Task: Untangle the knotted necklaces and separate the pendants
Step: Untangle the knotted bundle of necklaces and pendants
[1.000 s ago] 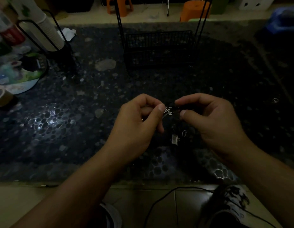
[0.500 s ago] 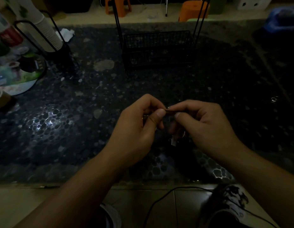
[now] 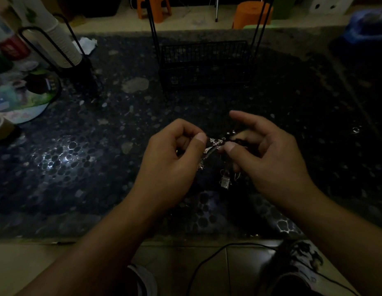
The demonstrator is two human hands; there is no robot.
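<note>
A tangle of thin silver necklaces (image 3: 214, 144) hangs between my two hands above the dark pebbled table (image 3: 79, 159). My left hand (image 3: 173, 161) pinches the chain between thumb and curled fingers at the tangle's left end. My right hand (image 3: 269, 159) pinches the right end with thumb and middle fingers, its index finger lifted straight. A small rectangular silver pendant (image 3: 225, 181) and a hook-shaped piece (image 3: 237, 175) dangle below the knot. Dark cord beside the right fingers is hard to make out in the dim light.
A black wire basket rack (image 3: 205, 60) stands behind the hands. At the left are a stack of paper cups in a black holder (image 3: 64, 50), a colourful round tray (image 3: 21, 97) and a tape roll (image 3: 2, 128). A black cable (image 3: 207, 259) runs below the table edge.
My hands were pressed together at the knot; now they have drawn slightly apart, showing the silver tangle, and my right index finger has lifted straight.
</note>
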